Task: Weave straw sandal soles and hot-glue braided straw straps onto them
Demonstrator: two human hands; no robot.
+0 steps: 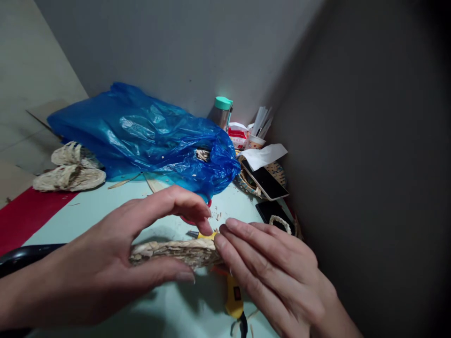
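Note:
A pale, flat piece of woven straw, like a slipper sole (176,252), is held edge-on above the table. My left hand (109,253) is curved around its left end, thumb on the near side and bent fingers over the far side. The fingers of my right hand (275,267) lie together and press against its right end; the right thumb is hidden. Behind the sole lies a yellow tool with a dark tip (206,235), partly covered. Below my right hand, a yellow-and-black handle (234,298) of a tool shows.
A blue plastic bag (148,136) spreads across the back, beside a pair of straw slippers (70,178) at left. Back right are a bottle (221,112), a cup of strips (256,142), and a phone (268,180) on a woven basket (278,172). Grey walls enclose the table (88,218).

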